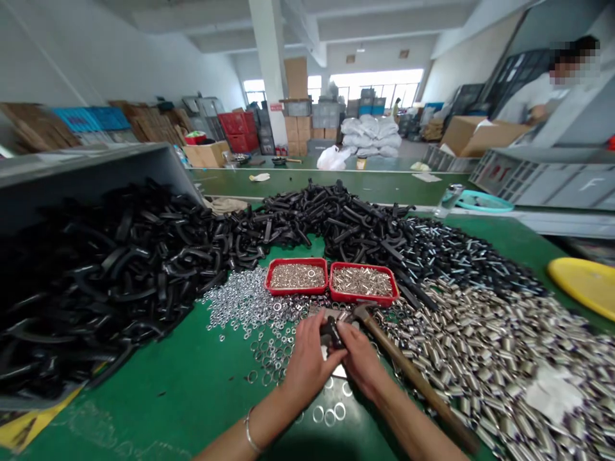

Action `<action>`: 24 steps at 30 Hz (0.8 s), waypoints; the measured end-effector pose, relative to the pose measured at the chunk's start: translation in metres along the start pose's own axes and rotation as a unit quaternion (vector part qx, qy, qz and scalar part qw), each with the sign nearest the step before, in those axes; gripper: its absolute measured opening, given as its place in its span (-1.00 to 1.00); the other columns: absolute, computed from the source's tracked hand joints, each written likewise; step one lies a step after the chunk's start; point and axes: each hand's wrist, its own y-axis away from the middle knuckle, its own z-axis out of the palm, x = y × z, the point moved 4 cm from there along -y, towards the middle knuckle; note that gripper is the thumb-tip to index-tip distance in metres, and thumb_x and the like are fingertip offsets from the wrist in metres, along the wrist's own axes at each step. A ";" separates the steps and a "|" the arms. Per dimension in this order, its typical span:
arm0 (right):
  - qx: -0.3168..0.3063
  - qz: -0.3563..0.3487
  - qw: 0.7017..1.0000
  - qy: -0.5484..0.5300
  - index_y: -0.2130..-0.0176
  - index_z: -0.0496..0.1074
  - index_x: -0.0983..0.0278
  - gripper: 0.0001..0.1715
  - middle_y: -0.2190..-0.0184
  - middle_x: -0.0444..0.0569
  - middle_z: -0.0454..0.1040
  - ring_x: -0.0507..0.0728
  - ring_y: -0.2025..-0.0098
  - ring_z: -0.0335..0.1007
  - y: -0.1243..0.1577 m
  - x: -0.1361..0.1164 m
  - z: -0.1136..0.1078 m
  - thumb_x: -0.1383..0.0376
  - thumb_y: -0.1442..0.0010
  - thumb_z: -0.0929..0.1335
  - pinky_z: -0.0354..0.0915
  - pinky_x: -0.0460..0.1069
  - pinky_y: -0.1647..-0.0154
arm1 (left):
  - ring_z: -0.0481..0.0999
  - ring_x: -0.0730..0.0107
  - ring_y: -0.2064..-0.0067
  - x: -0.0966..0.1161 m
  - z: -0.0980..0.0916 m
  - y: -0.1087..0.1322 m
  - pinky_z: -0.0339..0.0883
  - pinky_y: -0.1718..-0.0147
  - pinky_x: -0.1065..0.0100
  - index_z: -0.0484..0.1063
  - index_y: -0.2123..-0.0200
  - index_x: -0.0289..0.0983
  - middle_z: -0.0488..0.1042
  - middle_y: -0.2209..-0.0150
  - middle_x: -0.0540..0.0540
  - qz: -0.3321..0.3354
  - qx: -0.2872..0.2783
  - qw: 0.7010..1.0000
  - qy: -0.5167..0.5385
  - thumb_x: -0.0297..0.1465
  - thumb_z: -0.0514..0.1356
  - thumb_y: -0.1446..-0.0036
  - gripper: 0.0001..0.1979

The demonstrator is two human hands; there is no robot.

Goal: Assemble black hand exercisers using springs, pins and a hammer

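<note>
Both hands meet at the front middle of the green table, around one black part (pixel 332 333). My left hand (pixel 307 349) has its fingers and thumb closed on the part's left side. From the right, my right hand (pixel 358 352) grips the same part with thumb and fingers. A wooden-handled hammer (pixel 413 374) lies just right of my right hand, its head near the fingertips. Metal rings (pixel 330 417) lie below the hands. Beyond them stand two red trays, the left one (pixel 296 292) with tiny metal pieces, the right one (pixel 364 299) with small pins.
Black parts (pixel 144 256) heap at the left and across the back. Small nuts (pixel 235 301) spread left of the trays; metal cylinders (pixel 480 346) cover the right. A yellow lid (pixel 583 285) lies at the right edge. A person (pixel 533 96) is at the back right.
</note>
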 end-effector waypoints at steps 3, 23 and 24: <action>0.049 0.005 0.993 -0.110 0.18 0.43 0.21 -0.53 0.26 0.02 0.46 0.17 0.31 0.40 -0.012 0.021 0.009 -0.12 -0.24 0.30 0.37 0.05 0.28 | 0.37 0.06 -0.15 -0.002 -0.005 -0.005 0.27 -0.17 -0.02 0.11 -0.30 -0.16 0.37 -0.12 -0.25 0.043 -0.066 0.997 -0.004 -0.24 0.26 -0.19 -0.34; 0.024 0.011 0.992 -0.124 0.37 0.35 0.25 -0.36 0.58 -0.26 0.16 -0.11 0.65 -0.13 -0.018 0.051 0.011 -0.27 -0.08 0.37 -0.19 -0.16 0.70 | 0.48 0.03 -0.15 -0.140 0.010 -0.326 0.36 -0.03 0.22 0.07 -0.30 -0.38 0.47 -0.11 -0.40 -0.265 0.079 0.960 0.038 -0.49 0.37 -0.01 -0.17; 0.019 0.010 0.993 -0.116 0.37 0.35 0.25 -0.35 0.58 -0.25 0.16 -0.10 0.65 -0.11 -0.018 0.051 0.011 -0.28 -0.08 0.36 -0.18 -0.15 0.70 | 0.49 -0.01 -0.13 -0.145 0.013 -0.331 0.39 0.00 0.21 0.06 -0.29 -0.41 0.47 -0.09 -0.43 -0.281 0.090 0.954 0.051 -0.47 0.39 0.01 -0.15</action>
